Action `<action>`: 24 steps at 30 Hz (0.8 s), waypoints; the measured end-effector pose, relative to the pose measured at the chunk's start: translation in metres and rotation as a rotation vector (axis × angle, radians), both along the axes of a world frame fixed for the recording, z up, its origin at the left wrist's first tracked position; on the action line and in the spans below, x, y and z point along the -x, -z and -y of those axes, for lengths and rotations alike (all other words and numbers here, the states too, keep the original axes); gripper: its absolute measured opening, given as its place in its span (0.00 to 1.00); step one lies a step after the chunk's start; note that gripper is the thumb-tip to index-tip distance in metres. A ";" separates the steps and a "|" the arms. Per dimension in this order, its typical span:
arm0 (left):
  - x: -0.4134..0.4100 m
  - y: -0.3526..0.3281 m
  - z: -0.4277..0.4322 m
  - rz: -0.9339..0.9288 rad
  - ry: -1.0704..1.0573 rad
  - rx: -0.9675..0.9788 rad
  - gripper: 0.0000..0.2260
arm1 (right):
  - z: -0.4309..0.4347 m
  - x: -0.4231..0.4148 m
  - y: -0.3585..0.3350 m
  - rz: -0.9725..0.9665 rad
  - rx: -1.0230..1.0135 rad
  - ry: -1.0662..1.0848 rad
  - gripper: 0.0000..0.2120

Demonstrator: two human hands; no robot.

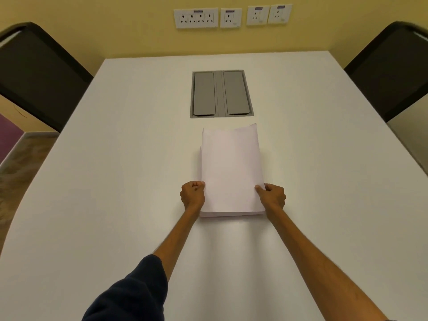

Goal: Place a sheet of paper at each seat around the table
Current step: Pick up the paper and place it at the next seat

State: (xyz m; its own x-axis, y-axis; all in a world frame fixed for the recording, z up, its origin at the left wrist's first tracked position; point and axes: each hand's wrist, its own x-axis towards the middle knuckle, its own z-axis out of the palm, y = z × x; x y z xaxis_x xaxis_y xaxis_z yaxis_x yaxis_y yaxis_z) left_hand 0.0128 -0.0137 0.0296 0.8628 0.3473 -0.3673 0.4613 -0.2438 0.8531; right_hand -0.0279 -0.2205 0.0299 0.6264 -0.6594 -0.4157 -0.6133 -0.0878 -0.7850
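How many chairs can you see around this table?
2. The left chair stands by the white table's far left edge; the right chair by its far right edge. More seats nearer the person may lie outside the view.

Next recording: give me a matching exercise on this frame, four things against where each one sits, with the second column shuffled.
Things:
1. paper stack
2. grey hatch
3. socket plates
4. left chair

Places:
A. on the yellow wall beyond the table
B. on the tabletop, between the left hand and the right hand
C. set into the tabletop, beyond the paper
D. at the table's left side

Pairs: 1-B, 2-C, 3-A, 4-D.
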 end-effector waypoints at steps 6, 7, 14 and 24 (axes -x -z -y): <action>0.018 -0.047 -0.007 0.173 0.061 0.021 0.06 | 0.004 0.021 -0.042 0.143 -0.123 0.043 0.15; 0.022 -0.057 -0.009 0.214 0.094 0.009 0.06 | 0.005 0.026 -0.051 0.165 -0.134 0.042 0.15; 0.061 -0.130 -0.017 0.387 0.162 0.034 0.07 | 0.005 0.080 -0.115 0.313 -0.200 0.059 0.18; 0.131 -0.196 -0.021 0.480 0.245 0.213 0.12 | 0.000 0.170 -0.183 0.517 -0.213 0.109 0.17</action>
